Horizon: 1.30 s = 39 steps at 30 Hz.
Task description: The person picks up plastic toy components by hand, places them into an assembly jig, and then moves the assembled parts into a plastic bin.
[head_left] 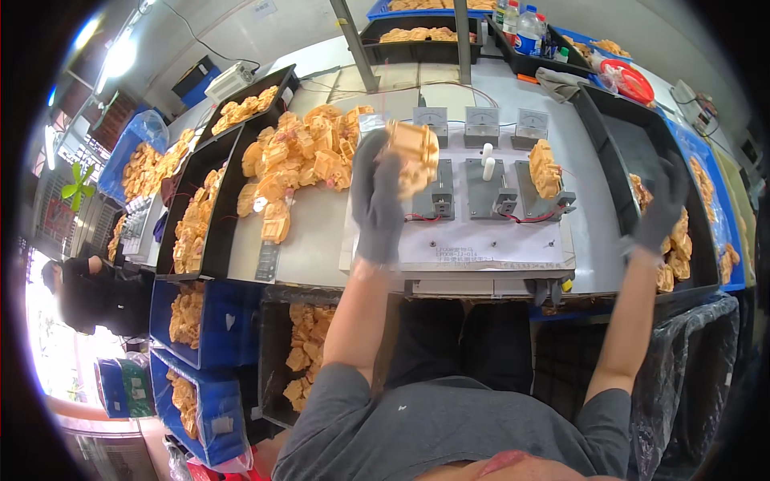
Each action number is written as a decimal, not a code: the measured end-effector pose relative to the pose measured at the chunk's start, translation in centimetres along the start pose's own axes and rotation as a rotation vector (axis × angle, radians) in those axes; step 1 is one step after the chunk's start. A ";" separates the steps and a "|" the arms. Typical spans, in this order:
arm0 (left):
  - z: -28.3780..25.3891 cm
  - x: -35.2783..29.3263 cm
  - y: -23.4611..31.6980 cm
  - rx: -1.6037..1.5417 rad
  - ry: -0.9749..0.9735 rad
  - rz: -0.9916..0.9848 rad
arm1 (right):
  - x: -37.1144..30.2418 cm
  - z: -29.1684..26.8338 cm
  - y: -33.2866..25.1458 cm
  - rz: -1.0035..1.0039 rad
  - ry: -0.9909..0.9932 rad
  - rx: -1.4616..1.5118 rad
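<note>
My left hand (377, 204), in a dark grey glove, grips a tan plastic housing (415, 156) by its left side, slightly blurred, above the left station of a white test board (481, 248). The middle grey station (484, 192) carries two white pegs. On the right station stands another tan housing (545, 170), with red wire running below. Over at the right, my right hand (662, 208), gloved alike, is above a long black tray (618, 152). A tan housing (640, 192) shows beside its fingers, which are blurred; whether it holds that one is unclear.
A heap of tan housings (301, 152) lies left of the board. Three panel meters (481, 127) line its back, behind which stand metal posts (357, 48). Blue bins (233, 321) are stacked below left. Bottles (527, 30) stand in a far tray. Another person (100, 293) is at far left.
</note>
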<state>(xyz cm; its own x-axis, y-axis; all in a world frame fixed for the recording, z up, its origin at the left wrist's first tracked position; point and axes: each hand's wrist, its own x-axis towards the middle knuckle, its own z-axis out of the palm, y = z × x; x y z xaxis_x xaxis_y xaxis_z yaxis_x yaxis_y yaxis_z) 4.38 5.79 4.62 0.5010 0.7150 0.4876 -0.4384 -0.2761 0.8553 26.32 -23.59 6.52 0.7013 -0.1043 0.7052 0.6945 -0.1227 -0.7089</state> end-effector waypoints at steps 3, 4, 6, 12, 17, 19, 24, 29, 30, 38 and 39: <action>2.4 2.8 -1.8 0.415 -0.077 0.237 | -8.2 5.1 -6.3 -0.008 -0.589 0.115; 2.9 3.1 -2.5 0.418 -0.082 0.245 | -10.9 7.4 -7.6 -0.038 -0.695 0.286; 3.7 3.6 -3.5 0.665 -0.161 0.218 | -14.3 9.9 -8.8 0.075 -0.853 0.314; 3.6 3.6 -3.5 0.781 -0.433 0.237 | -18.9 12.4 -7.3 0.165 -0.764 0.359; 3.5 3.7 -2.3 0.920 -0.509 0.139 | -19.0 13.6 -7.2 0.170 -0.645 0.365; 3.3 3.9 -2.1 0.947 -0.539 0.109 | -19.2 13.9 -7.0 0.295 -0.647 0.452; 3.6 3.6 -1.8 1.017 -0.698 0.005 | -19.5 13.5 -5.1 0.477 -0.814 0.645; 3.3 -0.1 -0.4 0.957 -0.295 0.315 | -18.9 12.7 -6.1 0.221 -0.749 0.172; 2.9 -0.9 -0.6 0.735 -0.161 0.595 | -19.2 12.8 -5.5 0.009 -0.834 0.004; 1.4 -8.2 -4.0 0.035 0.048 -0.050 | -18.2 13.3 -6.5 0.106 -0.953 -0.106; 1.4 -8.1 -3.9 -0.104 0.105 -0.223 | -18.0 12.6 -6.5 0.106 -0.961 -0.112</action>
<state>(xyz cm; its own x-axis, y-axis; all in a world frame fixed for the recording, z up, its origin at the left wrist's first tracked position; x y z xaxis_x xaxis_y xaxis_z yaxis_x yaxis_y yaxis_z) 3.10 0.20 -2.41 0.5161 0.8150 0.2634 -0.4028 -0.0404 0.9144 11.17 -8.50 -1.70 0.6260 0.7236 0.2907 0.6355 -0.2574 -0.7279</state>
